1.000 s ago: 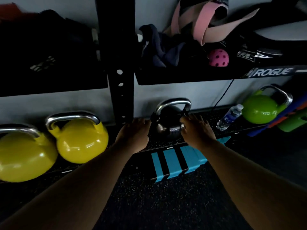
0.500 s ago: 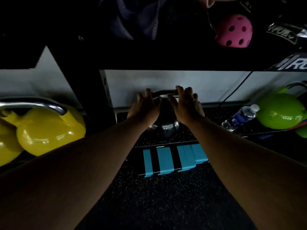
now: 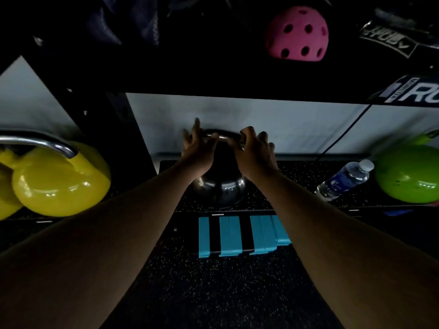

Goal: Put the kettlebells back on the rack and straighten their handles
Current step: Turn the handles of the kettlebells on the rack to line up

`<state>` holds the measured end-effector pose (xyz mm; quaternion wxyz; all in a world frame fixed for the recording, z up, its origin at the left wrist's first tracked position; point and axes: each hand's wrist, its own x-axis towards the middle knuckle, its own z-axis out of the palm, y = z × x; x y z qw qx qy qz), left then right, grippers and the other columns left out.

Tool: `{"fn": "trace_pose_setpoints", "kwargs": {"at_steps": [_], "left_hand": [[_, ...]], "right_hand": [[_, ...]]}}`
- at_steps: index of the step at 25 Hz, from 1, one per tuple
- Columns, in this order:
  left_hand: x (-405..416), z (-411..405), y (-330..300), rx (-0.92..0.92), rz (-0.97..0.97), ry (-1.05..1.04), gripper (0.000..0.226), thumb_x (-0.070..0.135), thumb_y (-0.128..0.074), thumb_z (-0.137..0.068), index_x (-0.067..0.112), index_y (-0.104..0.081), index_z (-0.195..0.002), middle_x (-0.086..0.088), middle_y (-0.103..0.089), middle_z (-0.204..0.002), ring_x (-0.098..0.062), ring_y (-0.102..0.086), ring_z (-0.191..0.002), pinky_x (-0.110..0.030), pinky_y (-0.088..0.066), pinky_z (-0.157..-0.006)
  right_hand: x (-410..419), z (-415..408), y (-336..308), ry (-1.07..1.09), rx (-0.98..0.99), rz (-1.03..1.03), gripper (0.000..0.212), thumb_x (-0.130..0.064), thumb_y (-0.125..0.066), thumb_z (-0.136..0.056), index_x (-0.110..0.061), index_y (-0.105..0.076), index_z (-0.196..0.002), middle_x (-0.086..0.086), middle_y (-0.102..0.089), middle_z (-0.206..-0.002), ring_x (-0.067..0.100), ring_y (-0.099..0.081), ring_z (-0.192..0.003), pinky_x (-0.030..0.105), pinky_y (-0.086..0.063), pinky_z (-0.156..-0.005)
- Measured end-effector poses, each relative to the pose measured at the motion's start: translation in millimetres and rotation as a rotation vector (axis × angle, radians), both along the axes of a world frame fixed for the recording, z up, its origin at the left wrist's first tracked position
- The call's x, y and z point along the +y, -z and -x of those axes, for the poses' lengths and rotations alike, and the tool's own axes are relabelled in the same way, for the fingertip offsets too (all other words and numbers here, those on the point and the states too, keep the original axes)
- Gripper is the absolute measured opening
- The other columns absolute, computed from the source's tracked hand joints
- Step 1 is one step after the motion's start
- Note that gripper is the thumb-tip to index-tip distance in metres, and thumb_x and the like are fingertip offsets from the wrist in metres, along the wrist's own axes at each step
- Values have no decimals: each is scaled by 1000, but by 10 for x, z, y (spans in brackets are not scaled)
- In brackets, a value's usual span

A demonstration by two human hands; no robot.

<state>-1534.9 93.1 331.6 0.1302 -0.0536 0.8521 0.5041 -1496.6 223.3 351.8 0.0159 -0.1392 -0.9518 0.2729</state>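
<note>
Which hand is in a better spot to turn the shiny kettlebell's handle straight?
Probably the right hand: its fingers curl over the handle of the dark shiny kettlebell. The left hand is more open, fingers pointing up beside the handle's left end.

Pink perforated ball (image 3: 297, 33) sat on upper shelf, above and right of fingers; clear water bottle (image 3: 345, 180) lay tilted on speckled mat, right of fingers; blue-and-black striped block (image 3: 240, 235) lay on floor below them; black cable (image 3: 344, 131) ran diagonally down pale wall, right of fingers.
</note>
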Motion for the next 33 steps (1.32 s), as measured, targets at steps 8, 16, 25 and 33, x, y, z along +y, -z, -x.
{"fn": "trace_pose_setpoints", "kwargs": {"at_steps": [8,16,25,33], "left_hand": [[164,124,107,-124,-287,-137,59,51,-23,-100,31,-7,-153,-6,-17,-161,-29,-24,-145,-46,-21,-117],[171,-148,100,15,-444,30,55,45,-24,-103,45,3,-150,-16,-26,-157,-24,-56,-112,-31,-53,-75],[-16,255,150,-2,-402,107,51,43,-23,-103,40,-10,-152,-1,-8,-163,-21,-17,-147,-42,-22,-119],[-46,299,174,4,-432,171,51,41,-19,-104,37,-5,-153,-2,-6,-163,-21,-15,-148,-30,-22,-110]], "right_hand": [[-25,-308,127,59,21,493,36,-51,-45,-94,-23,-42,-117,0,-60,-88,15,-54,-65,28,-38,-52],[-88,-288,191,73,79,953,41,-40,-33,-103,-35,-43,-142,2,-67,-118,19,-70,-88,29,-54,-69],[-516,-225,197,127,106,1191,44,-31,-27,-106,-34,-30,-150,-1,-48,-143,18,-57,-108,22,-51,-80],[-596,-170,220,131,103,1184,45,-33,-26,-106,-36,-26,-151,5,-48,-147,25,-57,-119,28,-50,-86]]}}
